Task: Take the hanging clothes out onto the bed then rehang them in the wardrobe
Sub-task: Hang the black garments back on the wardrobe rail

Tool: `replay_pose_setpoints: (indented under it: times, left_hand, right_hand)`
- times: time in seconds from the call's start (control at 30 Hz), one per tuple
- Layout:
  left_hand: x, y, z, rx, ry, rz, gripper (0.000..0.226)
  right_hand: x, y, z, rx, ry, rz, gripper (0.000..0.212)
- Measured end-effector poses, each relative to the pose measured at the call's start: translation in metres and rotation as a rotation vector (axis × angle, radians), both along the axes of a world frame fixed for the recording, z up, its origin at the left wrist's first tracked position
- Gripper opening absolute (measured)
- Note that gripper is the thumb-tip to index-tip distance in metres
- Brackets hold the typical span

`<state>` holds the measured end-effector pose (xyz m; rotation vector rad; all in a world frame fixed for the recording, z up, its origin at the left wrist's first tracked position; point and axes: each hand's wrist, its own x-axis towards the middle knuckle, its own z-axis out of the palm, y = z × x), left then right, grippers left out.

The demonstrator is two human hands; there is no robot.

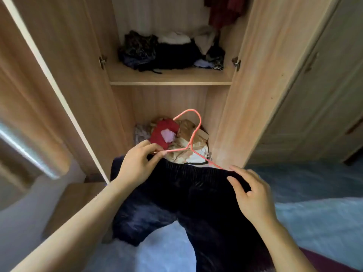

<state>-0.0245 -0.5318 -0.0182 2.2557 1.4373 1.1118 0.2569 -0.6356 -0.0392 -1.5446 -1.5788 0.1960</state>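
The dark pants point(192, 203) (shorts or long ones, I cannot tell) are held up in front of the open wardrobe point(255, 95), and their legs hang down over the bed point(314, 193). A pink hanger point(196, 132) made of thin wire sits at the stretchy top band, with its hook pointing up and away. The left hand point(135, 165) pinches the hanger's left arm between thumb and fingers, right at the band. The right hand point(255, 197) pinches the band at the other side, where the hanger's right tip pokes out beside the first finger. I think the job now is to get the pants sitting well on the hanger so they can go up on the rail. To do it well, pull the band flat and wide, so both hanger tips sit inside it and the pants hang even. The cloth looks soft and heavy, so it may slip off the thin wire; keep both pinches until the hook is over the rail. The rail is out of view above, near a dark red garment point(224, 12) hanging at the top right. Lift past the shelf point(170, 79) with its folded clothes point(167, 52), and do not let the legs drag on the heap of clothes point(182, 142) on the wardrobe floor.
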Motion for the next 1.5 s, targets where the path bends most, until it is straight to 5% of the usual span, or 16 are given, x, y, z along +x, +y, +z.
replay_pose_setpoints:
  times: [0.33, 0.5, 0.7, 1.0, 1.5]
  left_hand:
    - [-0.028, 0.169, 0.074, 0.160, -0.038, 0.072, 0.020]
    - [-0.022, 0.275, 0.110, 0.282, -0.055, 0.138, 0.029]
    - [-0.021, 0.402, 0.191, 0.407, -0.131, 0.255, 0.015]
    - [-0.037, 0.560, 0.335, 0.605, -0.145, 0.341, 0.014]
    - [-0.071, 0.817, 0.528, 0.758, -0.190, 0.243, 0.029]
  right_hand:
    - [-0.027, 0.191, 0.072, 0.229, 0.051, 0.043, 0.023]
    - [-0.013, 0.318, 0.112, 0.179, 0.080, 0.145, 0.025]
    - [-0.007, 0.474, 0.209, 0.335, -0.081, 0.181, 0.039]
    - [-0.022, 0.656, 0.353, 0.514, -0.089, 0.222, 0.028]
    - [-0.069, 0.856, 0.531, 0.825, -0.144, -0.085, 0.015]
